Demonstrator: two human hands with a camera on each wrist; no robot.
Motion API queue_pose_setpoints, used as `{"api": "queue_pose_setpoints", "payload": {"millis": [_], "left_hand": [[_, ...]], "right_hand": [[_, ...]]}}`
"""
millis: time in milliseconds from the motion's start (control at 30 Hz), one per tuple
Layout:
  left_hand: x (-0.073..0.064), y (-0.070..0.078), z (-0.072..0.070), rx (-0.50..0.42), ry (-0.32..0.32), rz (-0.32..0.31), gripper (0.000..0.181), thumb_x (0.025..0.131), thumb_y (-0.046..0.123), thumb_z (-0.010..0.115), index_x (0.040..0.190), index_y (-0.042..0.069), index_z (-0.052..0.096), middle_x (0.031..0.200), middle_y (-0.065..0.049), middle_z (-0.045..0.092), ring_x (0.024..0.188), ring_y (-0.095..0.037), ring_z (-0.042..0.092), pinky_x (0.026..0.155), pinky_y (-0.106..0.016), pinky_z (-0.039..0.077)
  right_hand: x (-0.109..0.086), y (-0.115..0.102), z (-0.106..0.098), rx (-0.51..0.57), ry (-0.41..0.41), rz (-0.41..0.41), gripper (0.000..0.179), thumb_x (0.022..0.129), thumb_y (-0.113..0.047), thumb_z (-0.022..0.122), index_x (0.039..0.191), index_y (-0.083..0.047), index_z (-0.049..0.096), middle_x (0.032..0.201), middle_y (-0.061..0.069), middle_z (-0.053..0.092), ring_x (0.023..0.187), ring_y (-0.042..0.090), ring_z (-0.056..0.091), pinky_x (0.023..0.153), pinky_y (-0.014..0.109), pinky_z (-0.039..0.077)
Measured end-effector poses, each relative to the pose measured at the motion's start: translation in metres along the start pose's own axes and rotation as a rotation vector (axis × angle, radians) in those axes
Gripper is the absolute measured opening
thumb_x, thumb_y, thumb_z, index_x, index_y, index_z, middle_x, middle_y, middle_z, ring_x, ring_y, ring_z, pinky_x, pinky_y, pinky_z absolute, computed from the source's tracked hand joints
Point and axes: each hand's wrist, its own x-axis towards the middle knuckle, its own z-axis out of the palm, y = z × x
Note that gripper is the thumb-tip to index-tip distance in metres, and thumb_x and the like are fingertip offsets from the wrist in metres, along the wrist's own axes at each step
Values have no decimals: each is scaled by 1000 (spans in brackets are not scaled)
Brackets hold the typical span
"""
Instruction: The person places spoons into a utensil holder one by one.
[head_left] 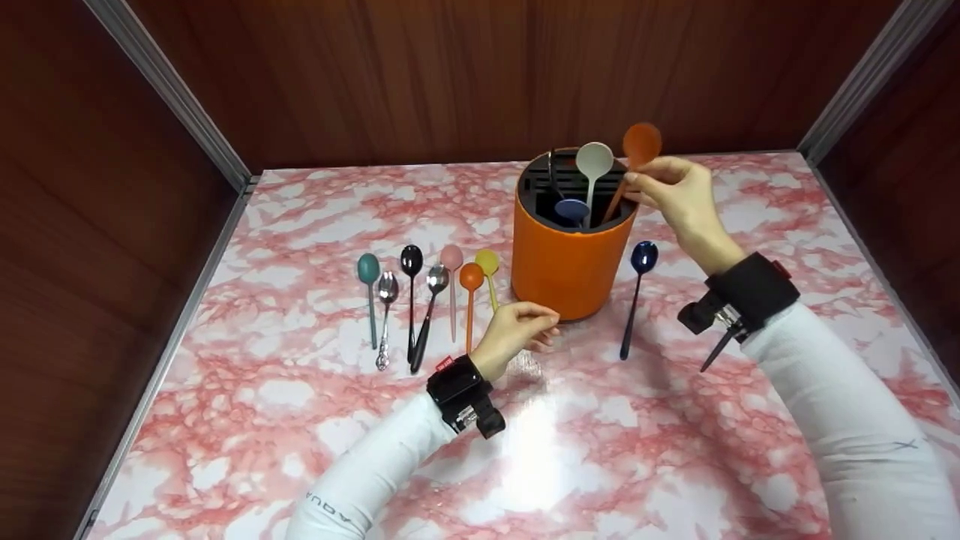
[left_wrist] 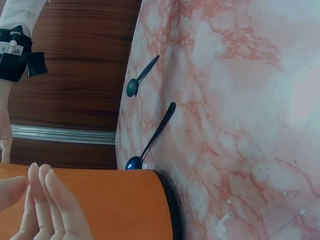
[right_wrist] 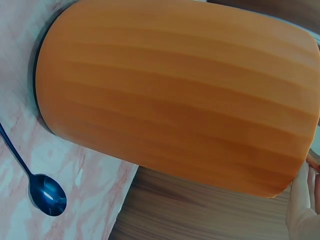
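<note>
An orange cutlery holder (head_left: 574, 270) with a black slotted top stands toward the back of the table. At its right rim, my right hand (head_left: 679, 199) pinches an orange spoon (head_left: 642, 144) by the handle, bowl up, its lower end inside the holder. A pale grey spoon (head_left: 595, 160) and a blue utensil (head_left: 572, 209) stand in the holder, along with a thin dark one. Low in front of the holder, my left hand (head_left: 521, 334) has relaxed fingers with nothing between them. Its thumb and fingertips overlap the orange wall in the left wrist view.
Left of the holder lie several utensils, among them a teal spoon (head_left: 368, 268), a silver fork (head_left: 387, 288), a pink spoon (head_left: 451, 257) and a yellow spoon (head_left: 487, 262). On the right lie a blue spoon (head_left: 643, 257) and a dark green spoon (left_wrist: 132, 87). Wooden panels (head_left: 450, 82) surround the table.
</note>
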Motion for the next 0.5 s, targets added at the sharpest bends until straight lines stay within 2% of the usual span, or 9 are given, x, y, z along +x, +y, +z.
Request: {"api": "queue_pose_setpoints", "payload": {"millis": [133, 367, 500], "left_hand": [[1, -3, -2, 10, 21, -5, 21, 87, 8, 60, 102, -7, 63, 81, -16, 68, 56, -7, 59, 55, -19, 55], [4, -9, -9, -17, 39, -23, 21, 87, 7, 60, 102, -8, 62, 72, -3, 65, 57, -8, 59, 56, -20, 56], [5, -11, -13, -23, 40, -20, 22, 87, 6, 59, 103, -9, 61, 74, -7, 66, 56, -8, 59, 55, -20, 56]], "right_hand": [[0, -1, -3, 10, 3, 4, 6, 78, 2, 69, 82, -2, 69, 76, 4, 69, 66, 13, 69, 67, 21, 59], [-2, -1, -13, 3, 54, 21, 7, 77, -1, 71, 84, -2, 70, 78, 4, 69, 67, 14, 69, 67, 21, 59], [-7, 0, -20, 37, 55, 15, 5, 79, 1, 69, 83, -2, 70, 75, 6, 69, 69, 13, 68, 67, 21, 59]]}}
